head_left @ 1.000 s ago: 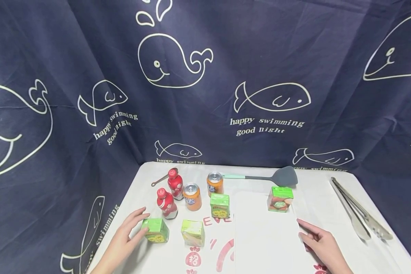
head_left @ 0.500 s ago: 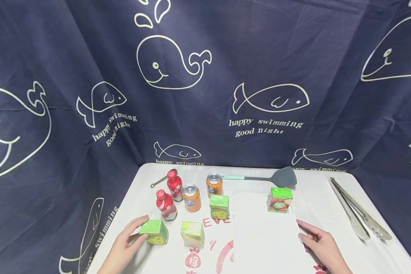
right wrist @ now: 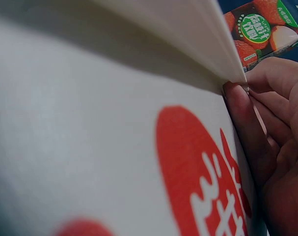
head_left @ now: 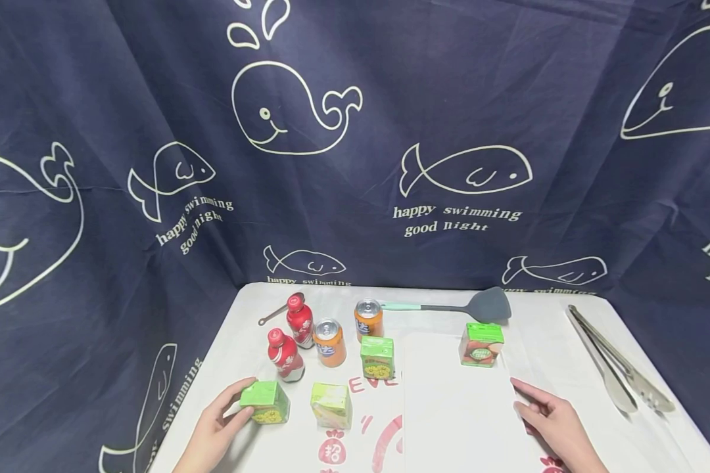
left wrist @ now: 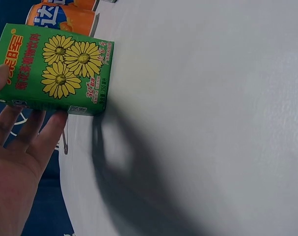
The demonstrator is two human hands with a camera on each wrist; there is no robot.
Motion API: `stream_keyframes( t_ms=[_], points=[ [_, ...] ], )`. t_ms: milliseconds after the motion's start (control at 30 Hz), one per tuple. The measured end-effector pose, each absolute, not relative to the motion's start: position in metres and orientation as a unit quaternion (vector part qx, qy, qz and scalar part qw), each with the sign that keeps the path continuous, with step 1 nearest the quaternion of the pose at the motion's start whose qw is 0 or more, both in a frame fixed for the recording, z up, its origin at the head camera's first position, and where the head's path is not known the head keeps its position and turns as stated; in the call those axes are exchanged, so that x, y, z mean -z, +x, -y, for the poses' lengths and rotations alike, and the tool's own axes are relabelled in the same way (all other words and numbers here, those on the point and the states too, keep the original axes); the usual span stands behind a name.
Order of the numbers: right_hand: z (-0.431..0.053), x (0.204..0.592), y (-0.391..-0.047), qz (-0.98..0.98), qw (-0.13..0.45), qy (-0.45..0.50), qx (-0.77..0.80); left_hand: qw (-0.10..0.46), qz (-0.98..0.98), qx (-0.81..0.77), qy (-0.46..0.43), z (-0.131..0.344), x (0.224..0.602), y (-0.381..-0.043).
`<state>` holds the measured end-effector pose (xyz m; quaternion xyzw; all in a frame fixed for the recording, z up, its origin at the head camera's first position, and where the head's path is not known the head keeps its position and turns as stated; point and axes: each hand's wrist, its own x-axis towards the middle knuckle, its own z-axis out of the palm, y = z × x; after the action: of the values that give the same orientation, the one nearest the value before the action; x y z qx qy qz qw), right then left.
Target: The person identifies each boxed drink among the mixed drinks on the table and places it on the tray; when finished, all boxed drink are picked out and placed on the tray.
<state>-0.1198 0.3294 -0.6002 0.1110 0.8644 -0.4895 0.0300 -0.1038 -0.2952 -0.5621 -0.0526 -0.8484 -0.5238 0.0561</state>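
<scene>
My left hand (head_left: 213, 424) holds a green drink carton (head_left: 266, 402) at the table's left front. In the left wrist view the carton (left wrist: 60, 69) shows yellow flowers, with the thumb on its face and several fingers along its side. My right hand (head_left: 559, 420) pinches the right edge of a flat white board (head_left: 455, 407). The right wrist view shows the board's edge (right wrist: 203, 34) raised above the printed cloth, between thumb and fingers (right wrist: 279, 76). A lychee drink carton (head_left: 481, 345) stands at the board's back right corner.
Near the left carton stand a yellow-green carton (head_left: 331, 406), another green carton (head_left: 377, 358), two red bottles (head_left: 286, 355) and two orange cans (head_left: 329, 343). A spatula (head_left: 485, 306) and a spoon-like utensil (head_left: 278, 311) lie at the back; metal tongs (head_left: 618, 361) lie right.
My left hand has come in around the green carton, its fingers now against it. The right hand stays at the board's edge. The head view has shifted slightly.
</scene>
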Motion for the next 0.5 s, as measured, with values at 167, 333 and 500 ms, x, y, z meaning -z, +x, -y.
stream_keyframes(
  t_ms=[167, 333, 500],
  points=[
    [-0.3289, 0.6003, -0.1196, -0.863, 0.024, 0.107, 0.493, 0.053, 0.848, 0.526, -0.049, 0.2962, 0.5619, -0.1041],
    [-0.3283, 0.5995, -0.1193, -0.861, 0.021, 0.106, 0.497, 0.059, 0.841, 0.534, -0.068, 0.2986, 0.5641, -0.1052],
    [-0.3281, 0.5983, -0.1189, -0.861, 0.023, 0.108, 0.497, 0.060, 0.839, 0.534, -0.078, 0.3002, 0.5636, -0.1061]
  ],
)
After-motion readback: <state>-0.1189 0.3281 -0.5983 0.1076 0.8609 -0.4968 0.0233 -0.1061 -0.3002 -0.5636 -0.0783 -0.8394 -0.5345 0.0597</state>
